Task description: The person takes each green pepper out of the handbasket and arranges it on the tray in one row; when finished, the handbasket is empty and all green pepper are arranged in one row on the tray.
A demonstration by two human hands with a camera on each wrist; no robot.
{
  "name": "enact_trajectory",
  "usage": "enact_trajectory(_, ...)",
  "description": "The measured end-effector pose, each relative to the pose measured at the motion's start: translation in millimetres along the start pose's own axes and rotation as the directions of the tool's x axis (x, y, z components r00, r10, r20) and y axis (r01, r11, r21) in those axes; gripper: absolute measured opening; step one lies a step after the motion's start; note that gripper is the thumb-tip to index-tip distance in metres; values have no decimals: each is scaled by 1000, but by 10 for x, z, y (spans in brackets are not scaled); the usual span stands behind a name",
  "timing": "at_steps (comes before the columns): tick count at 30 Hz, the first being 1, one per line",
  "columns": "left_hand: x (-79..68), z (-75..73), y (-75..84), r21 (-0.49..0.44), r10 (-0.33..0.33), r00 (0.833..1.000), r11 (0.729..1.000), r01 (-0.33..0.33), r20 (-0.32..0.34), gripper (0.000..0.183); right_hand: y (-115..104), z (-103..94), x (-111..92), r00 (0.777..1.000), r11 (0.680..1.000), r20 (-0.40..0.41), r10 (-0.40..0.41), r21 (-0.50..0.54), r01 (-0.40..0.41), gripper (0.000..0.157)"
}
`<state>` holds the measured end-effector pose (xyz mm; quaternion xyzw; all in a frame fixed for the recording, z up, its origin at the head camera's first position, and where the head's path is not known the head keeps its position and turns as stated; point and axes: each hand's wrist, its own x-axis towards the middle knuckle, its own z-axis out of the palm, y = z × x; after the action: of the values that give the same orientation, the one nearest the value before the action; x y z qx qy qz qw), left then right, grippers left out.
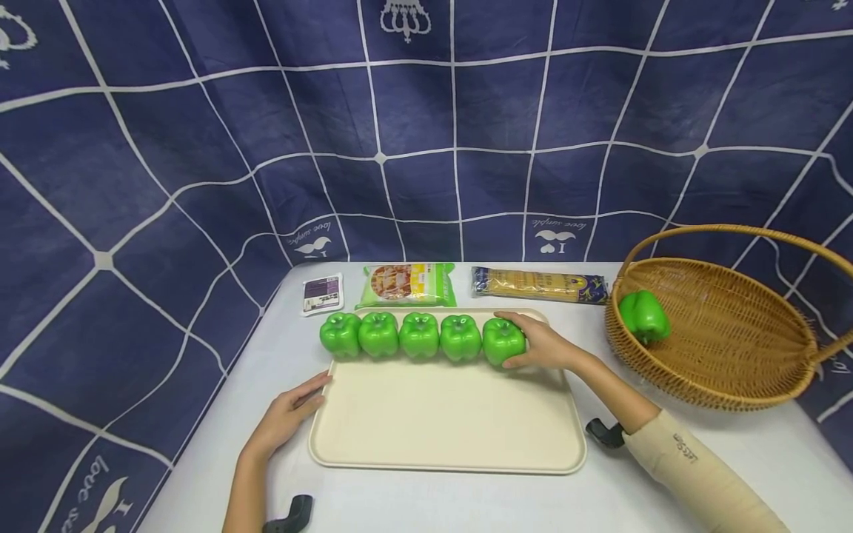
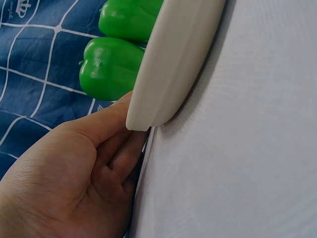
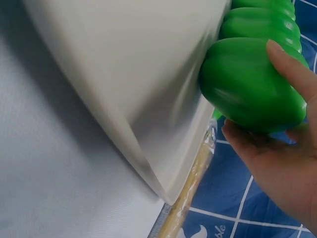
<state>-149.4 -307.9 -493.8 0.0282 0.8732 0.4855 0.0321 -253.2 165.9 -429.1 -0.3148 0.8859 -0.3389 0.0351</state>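
My right hand holds a green bell pepper at the right end of a row on the cream tray. In the right wrist view, my fingers and thumb wrap the rounded side of this pepper. Several more green bell peppers stand side by side along the tray's far edge, the leftmost one overlapping the corner. At the left rim, my left hand grips the tray's edge. The left wrist view has its thumb by the rim and its other fingers low against the outer side, fingertips hidden.
On the right, a wicker basket with a tall handle contains one green bell pepper. Behind the tray lie a small dark-labelled packet, a green food bag and a long pack of noodles. A blue checked curtain hangs beyond.
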Motion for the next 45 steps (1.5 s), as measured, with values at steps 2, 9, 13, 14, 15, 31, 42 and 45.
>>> enact_trajectory(2,0,-2,3,-2,2,1000,1000,-2,0,41,2,4,3,1000,1000,2,3,2,-3,92)
enact_trajectory(9,-1,-5,-2,2,2,1000,1000,-2,-3,41,5,15,5,1000,1000,7,-13,12,13,92)
enact_trajectory(13,-6,-6,4,3,5,1000,1000,-5,-6,41,1,16,4,1000,1000,10,-18,-1,18,95)
enact_trajectory(14,-8,-7,5,3,5,1000,1000,-5,-6,41,-3,14,2,1000,1000,11,-17,0,17,96)
enact_trajectory(15,-9,-7,6,3,6,1000,1000,-6,-6,41,-7,11,0,1000,1000,12,-16,-2,16,96)
enact_trajectory(31,-5,-2,11,5,5,1000,1000,-5,-6,41,-85,-721,-551,989,991,-128,-67,-121,52,82)
enact_trajectory(42,-5,2,3,11,6,1000,1000,-5,-3,44,201,-1506,-1239,942,972,-320,102,-168,-163,64)
enact_trajectory(45,-4,3,3,3,12,1000,1000,-12,-1,44,363,-1611,-1308,935,970,-319,156,-130,-206,60)
